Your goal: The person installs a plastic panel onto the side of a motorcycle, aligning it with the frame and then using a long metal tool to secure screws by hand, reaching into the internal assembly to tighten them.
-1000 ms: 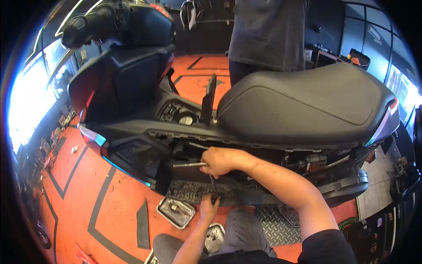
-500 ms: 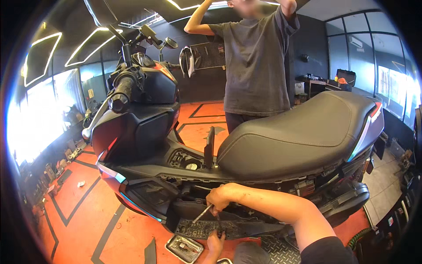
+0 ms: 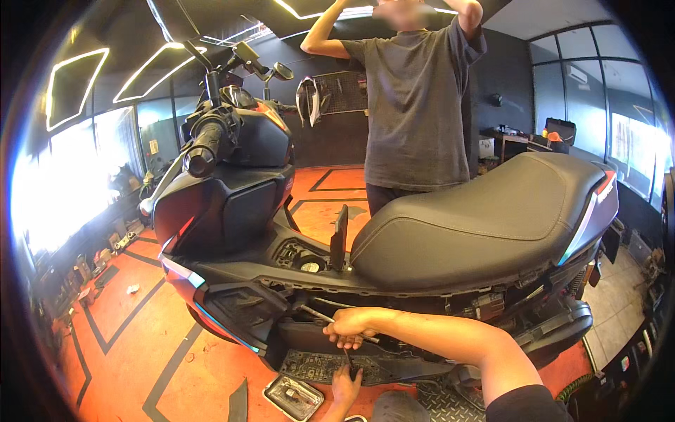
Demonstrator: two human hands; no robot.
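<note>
A black motor scooter with red and blue trim stands across the view, its side towards me. My right hand is closed around a slim metal rod-like tool, beside the exposed lower frame. The tool lies slantwise, its ends showing on both sides of my fist. Below it, my left hand is at the patterned floorboard panel, fingers closed about a thin dark piece. What kind of piece it is I cannot make out.
A metal parts tray lies on the orange floor near my left hand. Beside it is a dark strip. Beyond the seat stands a person with raised arms. Tools and boxes line the walls.
My right hand has swung the metal tool from a steep slant down at the floorboard to a flatter slant higher up. My left hand stays by the panel. The view has shifted slightly.
</note>
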